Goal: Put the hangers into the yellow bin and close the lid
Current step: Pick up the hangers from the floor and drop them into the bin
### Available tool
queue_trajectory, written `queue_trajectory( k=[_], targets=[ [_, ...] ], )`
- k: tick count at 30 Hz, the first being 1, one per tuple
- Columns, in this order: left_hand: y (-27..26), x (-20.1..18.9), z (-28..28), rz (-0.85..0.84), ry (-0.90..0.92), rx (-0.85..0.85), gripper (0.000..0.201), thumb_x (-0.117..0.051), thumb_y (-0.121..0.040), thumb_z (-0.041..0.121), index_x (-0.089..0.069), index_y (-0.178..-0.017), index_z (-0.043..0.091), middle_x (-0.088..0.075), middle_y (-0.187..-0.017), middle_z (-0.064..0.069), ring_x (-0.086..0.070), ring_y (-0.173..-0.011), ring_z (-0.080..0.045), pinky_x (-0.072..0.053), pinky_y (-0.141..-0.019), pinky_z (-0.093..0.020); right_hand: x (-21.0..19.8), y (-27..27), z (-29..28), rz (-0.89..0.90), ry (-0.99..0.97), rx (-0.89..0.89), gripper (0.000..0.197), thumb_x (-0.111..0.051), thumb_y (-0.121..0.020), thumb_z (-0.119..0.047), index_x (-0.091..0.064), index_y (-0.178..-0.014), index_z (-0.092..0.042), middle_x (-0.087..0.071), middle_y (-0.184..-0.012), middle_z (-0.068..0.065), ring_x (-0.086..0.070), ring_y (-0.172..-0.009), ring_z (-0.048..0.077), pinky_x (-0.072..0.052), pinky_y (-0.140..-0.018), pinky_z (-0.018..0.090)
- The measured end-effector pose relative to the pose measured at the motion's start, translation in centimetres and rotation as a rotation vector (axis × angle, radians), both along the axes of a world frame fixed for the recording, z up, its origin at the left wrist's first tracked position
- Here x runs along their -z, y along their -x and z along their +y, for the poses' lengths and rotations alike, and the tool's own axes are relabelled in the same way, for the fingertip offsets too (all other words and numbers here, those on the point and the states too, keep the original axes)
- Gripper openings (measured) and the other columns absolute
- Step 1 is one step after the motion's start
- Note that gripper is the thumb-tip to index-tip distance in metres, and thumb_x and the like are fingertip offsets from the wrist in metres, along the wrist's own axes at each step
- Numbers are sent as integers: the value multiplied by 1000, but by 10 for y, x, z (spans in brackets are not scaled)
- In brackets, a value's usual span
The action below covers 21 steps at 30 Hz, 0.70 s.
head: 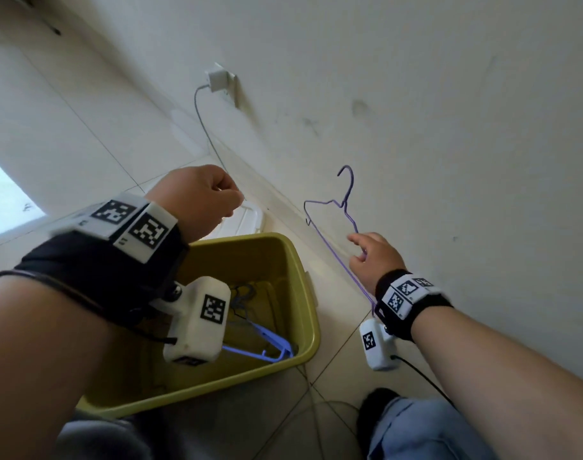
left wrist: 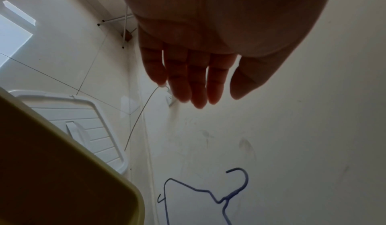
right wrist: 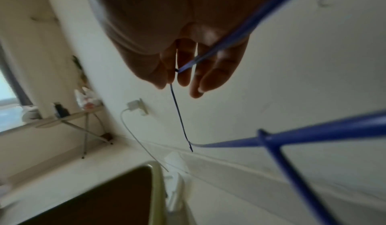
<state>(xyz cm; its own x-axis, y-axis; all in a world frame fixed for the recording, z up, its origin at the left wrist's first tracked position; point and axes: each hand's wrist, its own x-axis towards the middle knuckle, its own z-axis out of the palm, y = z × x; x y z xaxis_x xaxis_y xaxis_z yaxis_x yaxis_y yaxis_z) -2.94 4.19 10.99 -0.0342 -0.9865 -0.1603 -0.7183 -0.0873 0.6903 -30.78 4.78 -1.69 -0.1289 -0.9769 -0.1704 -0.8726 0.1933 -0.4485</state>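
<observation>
The yellow plastic bin [head: 293, 283] stands open on the pale tiled floor [head: 67, 134] beside the white wall [head: 449, 111], its rim below the left forearm. Inside it lie a light blue plastic hanger [head: 266, 343] and some dark wire hangers [head: 242, 298] further back. The white ribbed plastic lid [head: 247, 219] lies flat on the floor just beyond the bin's far end, next to the skirting.

The left hand [head: 200, 197] hangs in the air above the far end of the bin and holds nothing. From the head view its fingers look curled under; the left wrist view shows the fingers [left wrist: 181, 74] hanging nearly straight, close together and relaxed, with only air beneath them.

To the right, the right hand [head: 373, 257] is clamped on a thin purple wire hanger [head: 346, 197], held out over the floor between the bin and the wall, well apart from the bin's rim, hook pointing away. The right wrist view shows the wire [right wrist: 200, 58] pinched between thumb and fingers, which the head view hides behind the back of the hand.

Only the right wrist view shows a folding-legged ironing board [right wrist: 69, 119] by the window, carrying small items too blurred to name. A white charger [head: 217, 79] sits in a wall socket, and its grey cable [head: 203, 127] trails down toward the floor.
</observation>
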Motion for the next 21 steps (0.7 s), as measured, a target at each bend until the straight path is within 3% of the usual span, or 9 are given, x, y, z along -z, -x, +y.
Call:
queue_trajectory(
  k=[3, 6, 8, 11, 14, 18, 21],
  targets=[
    [-8, -8, 9, 36, 24, -13, 11, -52, -85, 28, -60, -81, 22, -68, -84, 3, -63, -79, -16, -44, -59, -25, -29, -17, 5, -19, 83, -54, 48, -49, -86, -6, -54, -132, -20, -53, -130, 1, -56, -93, 16, -38, -92, 20],
    [-14, -15, 16, 66, 43, -25, 13, -51, -85, 28, -61, -84, 20, -68, -84, 4, -64, -82, -19, -49, -70, -31, -49, -37, 12, -29, 143, -132, 49, -46, -86, 0, -56, -130, -21, -55, -131, 0, -56, -105, 15, -35, -91, 15],
    [-18, -19, 19, 84, 54, -33, 15, -51, -85, 29, -62, -87, 19, -68, -83, 5, -65, -84, -20, -50, -76, -34, -61, -52, 19, -43, 169, -203, 50, -45, -86, 2, -58, -127, -22, -57, -130, -1, -56, -105, 13, -35, -92, 13],
    [-28, -23, 24, 121, 70, -56, 14, -51, -85, 30, -62, -85, 20, -68, -83, 5, -64, -85, -19, -51, -78, -35, -71, -77, 32, -86, 164, -301, 51, -46, -84, 6, -62, -124, -22, -61, -127, -1, -53, -87, 3, -38, -91, 13],
    [-44, -27, 31, 151, 77, -88, 14, -51, -86, 29, -61, -85, 19, -69, -85, 1, -63, -79, -18, -49, -72, -30, -68, -105, 44, -72, 92, -429, 53, -49, -82, 4, -62, -124, -25, -62, -127, -2, -44, -71, -12, -37, -89, 12],
    [-61, -29, 37, 148, 81, -91, 16, -49, -88, 25, -61, -84, 16, -69, -87, -2, -62, -77, -18, -49, -72, -31, -52, -136, 59, -50, -24, -561, 52, -51, -84, 3, -60, -126, -26, -62, -127, -2, -45, -89, -3, -36, -88, 12],
    [-72, -27, 39, 147, 67, -105, 16, -48, -89, 27, -61, -87, 17, -68, -87, 0, -62, -79, -17, -48, -70, -30, -36, -155, 65, -39, -128, -619, 51, -50, -85, 0, -59, -127, -27, -61, -130, -3, -57, -103, 7, -42, -98, 18]
  ],
)
